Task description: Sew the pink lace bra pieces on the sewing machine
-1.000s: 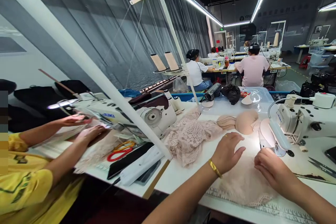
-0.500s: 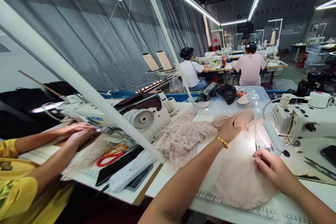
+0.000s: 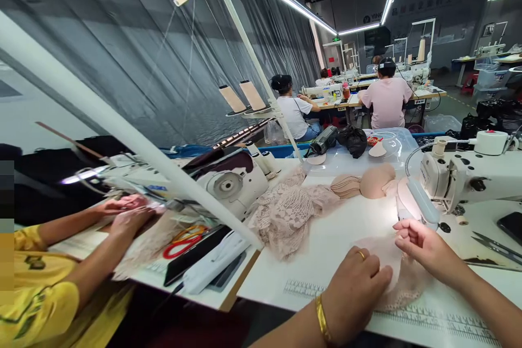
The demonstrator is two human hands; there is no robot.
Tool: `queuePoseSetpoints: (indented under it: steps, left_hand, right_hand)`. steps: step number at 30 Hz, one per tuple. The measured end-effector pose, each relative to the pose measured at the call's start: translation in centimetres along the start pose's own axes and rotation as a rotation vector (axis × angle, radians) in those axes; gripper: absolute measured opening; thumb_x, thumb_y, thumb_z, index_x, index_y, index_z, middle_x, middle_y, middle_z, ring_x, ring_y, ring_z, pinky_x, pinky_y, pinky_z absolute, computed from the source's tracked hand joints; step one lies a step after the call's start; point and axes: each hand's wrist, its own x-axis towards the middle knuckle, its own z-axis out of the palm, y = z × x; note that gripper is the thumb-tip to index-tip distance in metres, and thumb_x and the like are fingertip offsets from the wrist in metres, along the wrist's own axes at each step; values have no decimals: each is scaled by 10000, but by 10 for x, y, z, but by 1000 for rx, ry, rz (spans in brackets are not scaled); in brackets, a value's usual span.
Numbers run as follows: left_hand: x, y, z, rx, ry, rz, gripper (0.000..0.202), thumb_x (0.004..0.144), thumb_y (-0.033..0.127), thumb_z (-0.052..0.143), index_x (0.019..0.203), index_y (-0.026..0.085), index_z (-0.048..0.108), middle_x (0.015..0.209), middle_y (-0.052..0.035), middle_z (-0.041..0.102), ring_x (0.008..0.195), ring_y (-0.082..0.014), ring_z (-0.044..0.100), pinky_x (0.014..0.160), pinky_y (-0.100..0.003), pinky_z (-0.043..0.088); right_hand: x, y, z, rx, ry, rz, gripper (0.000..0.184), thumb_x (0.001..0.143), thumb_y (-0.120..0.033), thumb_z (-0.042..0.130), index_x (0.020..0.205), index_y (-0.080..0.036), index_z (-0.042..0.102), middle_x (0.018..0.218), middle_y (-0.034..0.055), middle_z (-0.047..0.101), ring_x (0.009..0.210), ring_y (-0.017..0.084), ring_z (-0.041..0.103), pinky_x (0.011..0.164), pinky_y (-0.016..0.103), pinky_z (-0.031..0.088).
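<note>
My left hand [image 3: 356,291], with a gold ring and bangle, is closed on a pale pink lace piece [image 3: 402,277] lying on the white sewing table [image 3: 338,234]. My right hand [image 3: 426,250] pinches the same piece at its far edge, just in front of the white sewing machine [image 3: 468,174]. Beige bra cups [image 3: 369,184] lie stacked further back. A heap of pink lace [image 3: 287,212] sits to the left of my hands.
A person in a yellow shirt [image 3: 36,304] works at a second sewing machine [image 3: 220,185] on the left, with red scissors [image 3: 181,239] nearby. Snips [image 3: 495,244] and a phone [image 3: 511,225] lie at right. Other workers sit at the back.
My left hand has come back from the bra cups at the rear and now grips the lace piece near the front edge. My right hand stays on the lace.
</note>
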Motion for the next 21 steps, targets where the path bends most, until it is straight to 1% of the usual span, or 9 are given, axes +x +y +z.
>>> queuePoseSetpoints:
  steps: [4,6,8,11,12,14,16,17,21]
  left_hand:
    - [20,-4,-9,-304,106,-56,727,739,536,885,1312,245,545,1144,-76,638,1025,-272,598,937,-435,502]
    - [31,-11,-14,-474,173,-103,918,688,614,900,1415,239,483,1276,-109,615,1148,-288,588,991,-433,498]
    - [40,-20,-16,-638,52,-130,829,732,549,886,1388,224,498,1205,-79,663,1072,-250,635,914,-368,532]
    - [46,-33,-15,-763,-225,-149,293,838,350,781,1043,219,617,842,48,668,730,-140,625,642,-226,470]
    - [47,-38,-15,-709,-199,-174,179,861,301,737,949,214,608,775,58,644,672,-127,595,600,-219,428]
    - [47,-46,-16,-468,68,-193,80,900,239,650,874,208,581,743,35,633,656,-139,565,610,-252,394]
    - [47,-54,-18,-179,330,-97,59,944,179,564,897,209,581,766,-2,646,689,-167,559,670,-301,395]
    - [47,-57,-18,-51,376,-15,89,964,156,533,919,210,588,790,-18,654,717,-180,562,704,-322,398]
    - [53,-56,-10,119,154,239,269,985,450,657,906,204,583,854,-31,660,805,-209,570,795,-368,422]
  right_hand:
    - [-9,-5,6,-54,-16,-63,260,1005,-464,596,1123,-235,629,902,13,672,842,205,647,760,341,526]
    - [-16,-13,8,-111,-40,-135,187,1040,-414,547,1078,-248,626,925,17,688,860,204,656,778,344,531]
    - [-25,-22,8,-197,-23,-230,139,1058,-368,526,1060,-272,628,950,17,699,878,201,667,780,338,541]
    - [-35,-32,7,-373,221,-452,118,1051,-268,549,1125,-315,629,959,13,712,868,204,666,763,346,536]
    - [-37,-33,6,-440,322,-536,156,1041,-228,563,1152,-321,621,933,10,714,842,206,658,757,355,528]
    - [-39,-33,5,-567,439,-665,253,1014,-153,588,1208,-315,591,895,5,726,787,204,637,746,367,503]
    - [-38,-28,2,-683,431,-738,341,994,-86,591,1263,-293,557,917,8,751,763,195,628,741,361,484]
    - [-37,-24,-1,-740,399,-760,361,993,-66,577,1281,-281,546,951,17,763,770,193,634,740,356,479]
    - [-28,-1,-25,-957,148,-745,276,1040,-88,463,1195,-254,619,999,46,763,829,200,664,737,331,485]
